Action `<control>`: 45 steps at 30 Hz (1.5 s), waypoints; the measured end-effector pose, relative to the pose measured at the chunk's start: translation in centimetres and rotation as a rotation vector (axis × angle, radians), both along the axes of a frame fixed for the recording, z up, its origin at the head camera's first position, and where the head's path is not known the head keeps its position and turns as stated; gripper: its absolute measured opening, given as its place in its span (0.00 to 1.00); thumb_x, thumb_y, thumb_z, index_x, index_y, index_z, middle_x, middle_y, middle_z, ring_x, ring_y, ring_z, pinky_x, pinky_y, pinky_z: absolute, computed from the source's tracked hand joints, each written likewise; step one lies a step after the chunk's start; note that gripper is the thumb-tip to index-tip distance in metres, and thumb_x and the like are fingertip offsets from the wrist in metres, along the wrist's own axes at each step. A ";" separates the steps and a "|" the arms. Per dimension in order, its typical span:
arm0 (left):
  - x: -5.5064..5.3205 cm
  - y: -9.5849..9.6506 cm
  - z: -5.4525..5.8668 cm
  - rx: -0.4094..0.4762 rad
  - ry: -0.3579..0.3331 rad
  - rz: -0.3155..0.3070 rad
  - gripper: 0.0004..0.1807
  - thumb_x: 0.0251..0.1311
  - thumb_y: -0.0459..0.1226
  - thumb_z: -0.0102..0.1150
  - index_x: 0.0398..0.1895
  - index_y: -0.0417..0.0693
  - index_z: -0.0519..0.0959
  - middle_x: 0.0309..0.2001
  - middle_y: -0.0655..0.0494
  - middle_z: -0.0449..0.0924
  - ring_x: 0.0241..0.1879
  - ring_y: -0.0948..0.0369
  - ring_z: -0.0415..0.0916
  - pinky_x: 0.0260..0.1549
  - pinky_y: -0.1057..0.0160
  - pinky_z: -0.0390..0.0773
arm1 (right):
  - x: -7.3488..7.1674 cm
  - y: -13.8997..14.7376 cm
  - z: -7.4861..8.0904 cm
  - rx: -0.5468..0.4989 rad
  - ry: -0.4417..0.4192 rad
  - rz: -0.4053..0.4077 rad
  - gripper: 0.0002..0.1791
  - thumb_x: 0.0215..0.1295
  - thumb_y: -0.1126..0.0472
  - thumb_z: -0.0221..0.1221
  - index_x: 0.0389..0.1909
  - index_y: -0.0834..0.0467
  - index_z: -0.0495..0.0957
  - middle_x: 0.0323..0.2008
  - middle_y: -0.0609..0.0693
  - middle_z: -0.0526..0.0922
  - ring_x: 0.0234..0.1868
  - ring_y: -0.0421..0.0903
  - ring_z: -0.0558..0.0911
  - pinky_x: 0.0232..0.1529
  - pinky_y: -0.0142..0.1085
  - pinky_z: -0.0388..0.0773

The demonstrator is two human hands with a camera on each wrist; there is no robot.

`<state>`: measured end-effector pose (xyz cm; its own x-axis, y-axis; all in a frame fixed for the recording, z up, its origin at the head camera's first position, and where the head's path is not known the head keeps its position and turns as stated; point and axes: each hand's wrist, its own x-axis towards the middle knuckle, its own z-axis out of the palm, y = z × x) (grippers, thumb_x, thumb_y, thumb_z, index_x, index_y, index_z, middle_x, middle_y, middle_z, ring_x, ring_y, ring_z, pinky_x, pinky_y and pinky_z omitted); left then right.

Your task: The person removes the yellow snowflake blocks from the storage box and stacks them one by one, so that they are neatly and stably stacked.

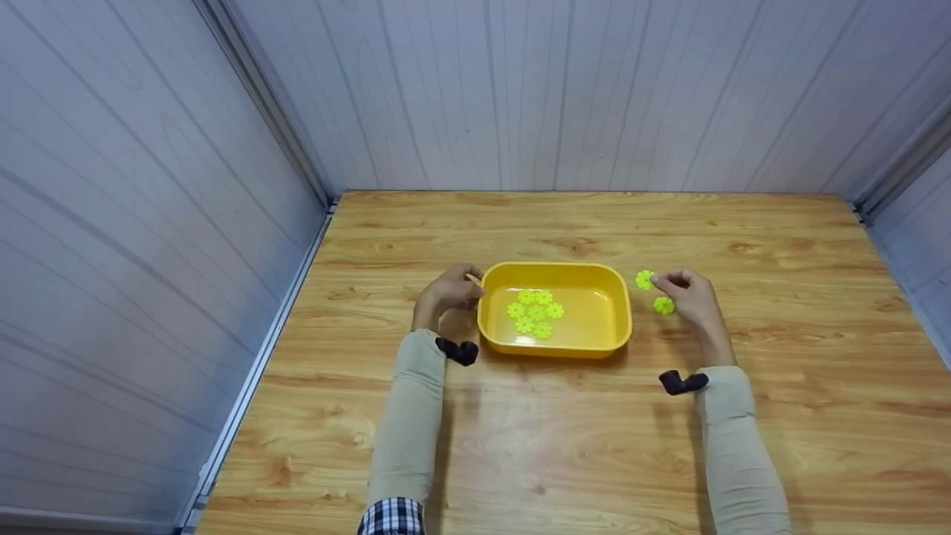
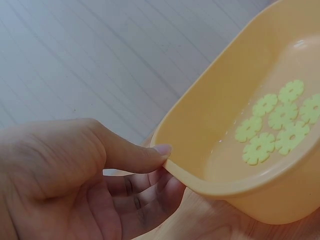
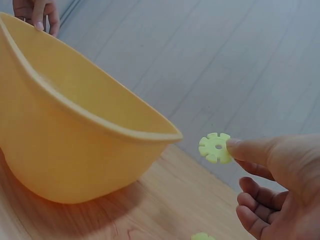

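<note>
My left hand (image 1: pixel 451 290) holds the left end of a yellow plastic basin (image 1: pixel 553 352); in the left wrist view the thumb (image 2: pixel 161 150) lies over the rim and the other fingers curl below it. Several yellow-green notched discs (image 2: pixel 282 115), flower-shaped with a centre hole, lie flat together on the basin's floor, left of its middle. To the right of the basin, my right hand (image 1: pixel 689 296) pinches one such disc (image 3: pixel 214 148) by its edge between thumb and forefinger, held up off the table. The other fingers of that hand are loosely curled.
Another notched disc (image 1: pixel 663 305) lies on the wood-grain table (image 1: pixel 535 461) just below the right hand. Pale panelled walls (image 1: pixel 520 96) rise behind and at both sides of the table. Dark bands (image 1: pixel 682 383) are strapped at both wrists.
</note>
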<state>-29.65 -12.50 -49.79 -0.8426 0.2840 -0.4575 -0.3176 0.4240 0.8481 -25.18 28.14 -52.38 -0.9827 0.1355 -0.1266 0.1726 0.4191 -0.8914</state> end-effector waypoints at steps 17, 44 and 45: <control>-0.1 0.0 0.0 0.007 -0.006 -0.007 0.19 0.64 0.29 0.51 0.58 0.37 0.68 0.35 0.50 0.71 0.31 0.58 0.71 0.53 0.46 0.74 | 0.4 2.2 -1.9 -0.034 -0.109 -0.056 0.27 0.66 0.43 0.55 0.53 0.62 0.73 0.43 0.45 0.73 0.45 0.45 0.72 0.45 0.35 0.73; -0.2 0.1 0.2 -0.052 0.019 -0.031 0.20 0.63 0.29 0.51 0.59 0.36 0.68 0.36 0.50 0.73 0.33 0.59 0.73 0.43 0.57 0.78 | 1.5 2.7 -1.5 0.155 -0.181 -0.025 0.28 0.69 0.45 0.51 0.54 0.67 0.74 0.54 0.64 0.75 0.50 0.53 0.74 0.45 0.36 0.71; -0.2 0.1 0.2 -0.053 0.019 -0.032 0.20 0.63 0.29 0.51 0.59 0.36 0.68 0.37 0.50 0.73 0.33 0.59 0.73 0.43 0.57 0.78 | 1.5 2.7 -1.5 0.159 -0.182 -0.029 0.28 0.69 0.46 0.52 0.54 0.67 0.74 0.54 0.64 0.75 0.49 0.52 0.74 0.44 0.35 0.71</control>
